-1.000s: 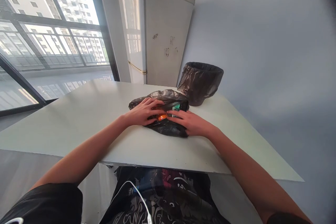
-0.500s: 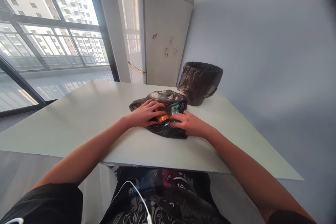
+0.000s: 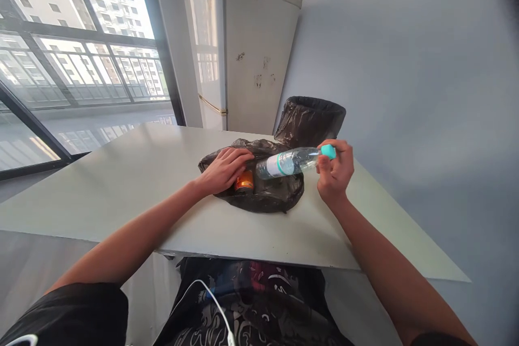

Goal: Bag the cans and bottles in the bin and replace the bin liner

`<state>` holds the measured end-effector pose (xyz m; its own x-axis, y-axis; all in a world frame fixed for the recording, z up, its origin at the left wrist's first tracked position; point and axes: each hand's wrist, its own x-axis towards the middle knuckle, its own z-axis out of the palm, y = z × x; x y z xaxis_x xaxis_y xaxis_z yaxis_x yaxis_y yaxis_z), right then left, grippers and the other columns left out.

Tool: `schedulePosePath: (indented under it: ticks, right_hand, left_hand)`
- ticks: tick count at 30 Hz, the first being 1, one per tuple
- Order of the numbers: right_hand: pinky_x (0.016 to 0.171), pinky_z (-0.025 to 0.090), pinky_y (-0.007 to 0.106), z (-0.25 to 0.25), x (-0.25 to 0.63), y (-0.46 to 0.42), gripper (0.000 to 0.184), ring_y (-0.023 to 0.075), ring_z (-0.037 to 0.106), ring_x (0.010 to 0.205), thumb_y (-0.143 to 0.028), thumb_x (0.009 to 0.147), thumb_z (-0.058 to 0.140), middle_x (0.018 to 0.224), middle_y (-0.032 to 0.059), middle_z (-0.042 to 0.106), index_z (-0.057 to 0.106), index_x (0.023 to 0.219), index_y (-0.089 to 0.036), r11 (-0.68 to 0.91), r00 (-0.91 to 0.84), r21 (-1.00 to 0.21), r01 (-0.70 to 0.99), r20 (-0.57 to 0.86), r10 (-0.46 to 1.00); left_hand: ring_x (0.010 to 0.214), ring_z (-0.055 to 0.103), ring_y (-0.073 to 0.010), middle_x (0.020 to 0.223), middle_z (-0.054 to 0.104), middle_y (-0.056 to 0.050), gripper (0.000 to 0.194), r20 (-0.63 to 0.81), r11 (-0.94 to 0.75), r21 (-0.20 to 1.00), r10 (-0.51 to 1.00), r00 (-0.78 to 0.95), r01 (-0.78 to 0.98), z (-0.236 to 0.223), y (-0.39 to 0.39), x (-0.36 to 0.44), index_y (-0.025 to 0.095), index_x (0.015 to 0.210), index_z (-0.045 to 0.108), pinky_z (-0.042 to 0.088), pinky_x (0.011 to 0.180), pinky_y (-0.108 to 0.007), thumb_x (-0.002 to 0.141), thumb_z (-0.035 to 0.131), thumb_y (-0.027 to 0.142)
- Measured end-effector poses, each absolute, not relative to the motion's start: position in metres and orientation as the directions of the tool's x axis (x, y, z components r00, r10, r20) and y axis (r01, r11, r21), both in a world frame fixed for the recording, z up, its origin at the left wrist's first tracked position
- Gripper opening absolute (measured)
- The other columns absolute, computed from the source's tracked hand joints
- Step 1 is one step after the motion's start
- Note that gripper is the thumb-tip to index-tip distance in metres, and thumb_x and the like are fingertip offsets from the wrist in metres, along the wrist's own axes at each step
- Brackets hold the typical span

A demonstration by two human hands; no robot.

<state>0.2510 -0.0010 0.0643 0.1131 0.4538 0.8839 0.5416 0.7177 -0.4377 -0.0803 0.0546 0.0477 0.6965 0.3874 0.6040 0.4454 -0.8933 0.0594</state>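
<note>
My right hand [image 3: 336, 172] grips a clear plastic bottle [image 3: 299, 161] by its neck, just under the turquoise cap. The bottle is nearly level, its white-labelled base pointing left over the opening of a black trash bag [image 3: 279, 194]. That bag lies slumped on the white table, mouth facing me. At its left side my left hand [image 3: 227, 170] has its fingers bent over the bag's edge, holding it. Just beside the left fingers, an orange drink can [image 3: 244, 180] lies inside the bag, partly hidden by hand and plastic.
Behind the bag stands a bin lined with a dark plastic bag [image 3: 310, 119], close to the wall. A white refrigerator [image 3: 255, 54] is beyond the white table [image 3: 133, 178]. Large windows [image 3: 81, 75] are on the left. A white cable [image 3: 219, 308] hangs over my shirt.
The right hand has drawn the bottle up out of the bag and moved right with it. The can has shifted slightly left; the left hand has barely moved.
</note>
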Motion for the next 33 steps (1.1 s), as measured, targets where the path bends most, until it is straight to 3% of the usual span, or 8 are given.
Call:
schedulePosePath:
  ticks: [3, 7, 14, 16, 19, 24, 28, 33]
  right_hand:
    - [0.052, 0.053, 0.034, 0.061, 0.249, 0.004, 0.027, 0.0179, 0.061, 0.068, -0.051, 0.111, 0.047, 0.120, 0.0095, 0.057, 0.049, 0.131, -0.033, 0.742, 0.123, -0.501, 0.446, 0.855, 0.503]
    - [0.063, 0.063, 0.042, 0.057, 0.245, 0.006, 0.037, 0.0191, 0.068, 0.069, -0.060, 0.110, 0.042, 0.128, 0.0116, 0.058, 0.042, 0.135, -0.033, 0.755, -0.032, -0.573, 0.319, 0.790, 0.613]
    - [0.094, 0.064, 0.050, 0.052, 0.231, -0.001, 0.060, 0.0283, 0.074, 0.112, -0.067, 0.106, 0.051, 0.154, 0.0171, 0.053, 0.026, 0.152, -0.037, 0.725, -0.322, -0.656, 0.209, 0.654, 0.684]
    - [0.099, 0.062, 0.049, 0.049, 0.229, 0.000, 0.068, 0.0280, 0.073, 0.119, -0.060, 0.106, 0.057, 0.162, 0.0176, 0.046, 0.019, 0.159, -0.039, 0.732, -0.364, -0.658, 0.175, 0.648, 0.669]
    - [0.100, 0.060, 0.045, 0.043, 0.228, 0.005, 0.060, 0.0260, 0.072, 0.121, -0.048, 0.107, 0.061, 0.158, 0.0156, 0.050, 0.031, 0.158, -0.036, 0.731, -0.387, -0.657, 0.182, 0.636, 0.668]
    - [0.099, 0.060, 0.045, 0.035, 0.231, 0.013, 0.019, 0.0250, 0.070, 0.114, -0.035, 0.108, 0.059, 0.126, 0.0103, 0.071, 0.066, 0.123, -0.026, 0.784, -0.515, -0.500, 0.368, 0.593, 0.620]
    - [0.104, 0.059, 0.048, 0.031, 0.230, 0.015, 0.018, 0.0255, 0.070, 0.115, -0.028, 0.108, 0.056, 0.123, 0.0109, 0.073, 0.070, 0.119, -0.025, 0.835, -0.625, -0.381, 0.397, 0.554, 0.550]
    - [0.106, 0.059, 0.050, 0.026, 0.230, 0.017, 0.024, 0.0265, 0.068, 0.119, -0.026, 0.107, 0.056, 0.127, 0.0103, 0.073, 0.068, 0.127, -0.027, 0.840, -0.655, -0.368, 0.397, 0.528, 0.541]
  left_hand:
    - [0.140, 0.056, -0.0325, 0.155, 0.058, -0.015, 0.051, 0.640, -0.916, 0.108, 0.362, 0.678, 0.387, 0.049, 0.053, -0.081, 0.027, 0.162, 0.042, 0.044, 0.119, -0.055, 0.113, 0.046, 0.040]
    - [0.136, 0.058, -0.0361, 0.152, 0.062, -0.017, 0.076, 0.642, -0.922, 0.063, 0.331, 0.692, 0.382, 0.049, 0.050, -0.078, 0.025, 0.164, 0.038, 0.045, 0.117, -0.055, 0.103, 0.063, 0.064]
    - [0.120, 0.065, -0.0337, 0.135, 0.070, -0.015, 0.070, 0.742, -0.853, -0.047, 0.319, 0.590, 0.519, 0.048, 0.058, -0.085, 0.023, 0.156, 0.046, 0.048, 0.108, -0.052, 0.099, 0.069, 0.057]
    - [0.121, 0.064, -0.0349, 0.132, 0.069, -0.016, 0.066, 0.849, -0.768, 0.040, 0.364, 0.384, 0.639, 0.054, 0.071, -0.099, 0.021, 0.150, 0.050, 0.049, 0.107, -0.052, 0.096, 0.071, 0.055]
    - [0.133, 0.057, -0.0383, 0.136, 0.061, -0.016, 0.065, 0.888, -0.524, 0.283, 0.460, -0.013, 0.803, 0.062, 0.102, -0.137, 0.019, 0.143, 0.053, 0.047, 0.114, -0.054, 0.092, 0.075, 0.053]
    - [0.134, 0.056, -0.0383, 0.135, 0.059, -0.019, 0.060, 0.663, -0.038, 0.595, 0.589, -0.463, 0.803, 0.050, 0.157, -0.224, 0.015, 0.134, 0.062, 0.046, 0.119, -0.053, 0.089, 0.078, 0.050]
    - [0.136, 0.057, -0.0363, 0.138, 0.059, -0.024, 0.063, 0.436, 0.190, 0.704, 0.646, -0.627, 0.685, 0.030, 0.174, -0.271, 0.009, 0.133, 0.059, 0.046, 0.121, -0.047, 0.085, 0.079, 0.045]
    - [0.132, 0.062, -0.0381, 0.133, 0.064, -0.023, 0.059, 0.361, 0.258, 0.709, 0.667, -0.652, 0.657, 0.020, 0.173, -0.287, 0.012, 0.127, 0.055, 0.050, 0.117, -0.051, 0.081, 0.080, 0.040]
